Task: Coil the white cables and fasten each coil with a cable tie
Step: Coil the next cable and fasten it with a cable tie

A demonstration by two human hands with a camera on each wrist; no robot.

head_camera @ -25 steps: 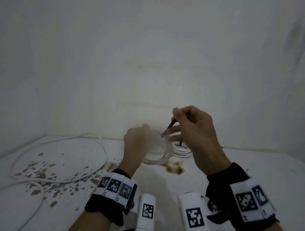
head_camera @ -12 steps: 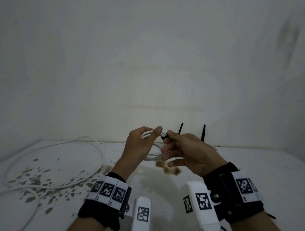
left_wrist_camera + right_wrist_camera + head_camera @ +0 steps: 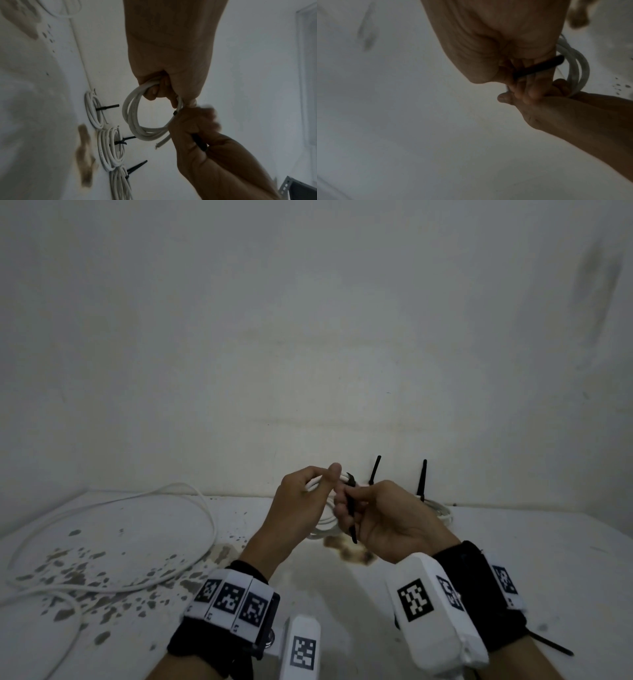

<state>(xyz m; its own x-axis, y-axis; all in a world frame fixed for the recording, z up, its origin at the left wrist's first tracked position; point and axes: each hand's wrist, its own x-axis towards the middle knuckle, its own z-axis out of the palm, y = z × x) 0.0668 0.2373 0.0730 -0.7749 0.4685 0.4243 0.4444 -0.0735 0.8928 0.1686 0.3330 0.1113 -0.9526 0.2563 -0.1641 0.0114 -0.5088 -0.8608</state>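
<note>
Bare workrm: stained white table [image 3: 102, 559], blank wall [image 3: 308, 337]

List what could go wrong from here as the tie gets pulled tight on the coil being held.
1. The left hand grips the coil on one side only; the free cable end hangs loose and may miss the bundle.
2. The right hand holds the black cable tie by its tail; a slipping grip could leave the loop slack.
3. The finished coils lie close below, so the held coil might snag them.
</note>
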